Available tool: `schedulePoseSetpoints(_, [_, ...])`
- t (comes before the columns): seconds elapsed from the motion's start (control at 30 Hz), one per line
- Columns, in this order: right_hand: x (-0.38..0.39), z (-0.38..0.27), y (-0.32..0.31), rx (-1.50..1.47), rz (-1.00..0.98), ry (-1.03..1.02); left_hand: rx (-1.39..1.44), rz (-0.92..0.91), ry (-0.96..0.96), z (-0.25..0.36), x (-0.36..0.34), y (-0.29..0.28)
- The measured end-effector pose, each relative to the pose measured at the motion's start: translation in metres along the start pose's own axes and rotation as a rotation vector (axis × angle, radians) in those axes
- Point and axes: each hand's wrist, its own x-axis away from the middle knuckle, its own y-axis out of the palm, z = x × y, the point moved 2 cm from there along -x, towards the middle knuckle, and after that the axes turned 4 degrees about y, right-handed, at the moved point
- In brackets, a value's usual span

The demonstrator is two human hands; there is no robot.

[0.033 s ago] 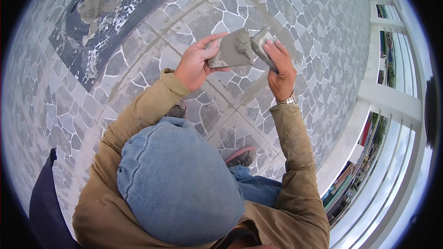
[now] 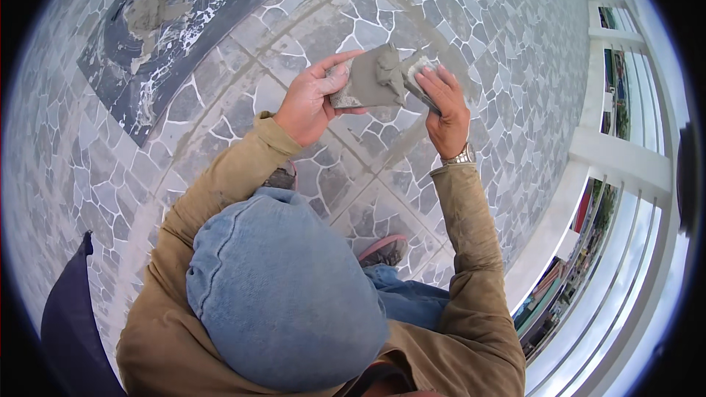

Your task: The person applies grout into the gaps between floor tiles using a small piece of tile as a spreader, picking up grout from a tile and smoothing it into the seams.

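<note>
Grey paste point(image 2: 388, 68) heaps at the slab's point(image 2: 362, 82) 3 o'clock edge. We find the slab at 12 o'clock, gripped by the left hand point(image 2: 310, 101); the right hand point(image 2: 447, 112) holds a block point(image 2: 414, 78). Risk, we judge: tilting could drop paste floorward.

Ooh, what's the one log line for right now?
left hand: holds flat piece | grey lump: on flat piece | right hand: holds smaller piece beside lump | dark sheet: smeared, on floor

Two hands point(image 2: 447, 116), two grey pieces point(image 2: 360, 82), one wristwatch point(image 2: 468, 154), one sheet point(image 2: 180, 59) — seemingly two shoes point(image 2: 384, 252)
</note>
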Motion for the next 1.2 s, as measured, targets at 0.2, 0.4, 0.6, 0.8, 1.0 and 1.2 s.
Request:
schedulePoseSetpoints(0.2, [0.002,-0.022,0.002,-1.090,0.325,0.696,0.177,0.073,-0.074,0.000,-0.003,-0.004])
schedulePoseSetpoints(0.4, [0.017,-0.062,0.019,-0.552,0.183,0.553,0.185,0.133,-0.163,-0.010,0.003,0.019])
schedulePoseSetpoints(0.6, [0.011,-0.015,0.028,-0.258,0.080,0.226,0.067,0.082,-0.106,0.001,0.009,0.011])
schedulePoseSetpoints(0.8, [0.010,0.022,-0.021,-0.890,-0.016,0.728,-0.249,-0.009,0.137,0.030,-0.007,-0.003])
schedulePoseSetpoints(1.0, [-0.002,-0.008,-0.025,-1.334,-0.048,1.030,-0.558,-0.122,0.348,0.026,-0.017,-0.020])
schedulePoseSetpoints(1.2, [0.002,-0.005,-0.013,-1.372,-0.018,1.049,-0.668,-0.080,0.472,0.015,-0.019,-0.017])
